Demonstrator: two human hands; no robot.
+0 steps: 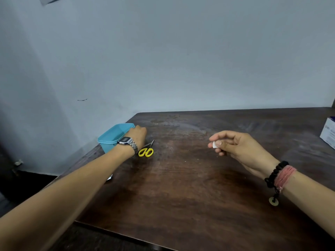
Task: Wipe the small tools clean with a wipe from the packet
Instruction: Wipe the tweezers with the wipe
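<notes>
Small scissors point(146, 150) with yellow handles lie on the dark wooden table point(181, 187), blades pointing up and right. My left hand point(138, 136) reaches over them beside a teal plastic tub point(112, 136); its fingers are hidden behind the back of the hand, so what they touch cannot be told. My right hand point(233, 144) hovers above the table's middle right and pinches a small folded white wipe point(215, 144) between thumb and forefinger.
A white and blue box point(329, 132) stands at the table's right edge. Something small and pale point(109, 177) peeks out under my left forearm at the table's left edge. A bare wall rises behind the table.
</notes>
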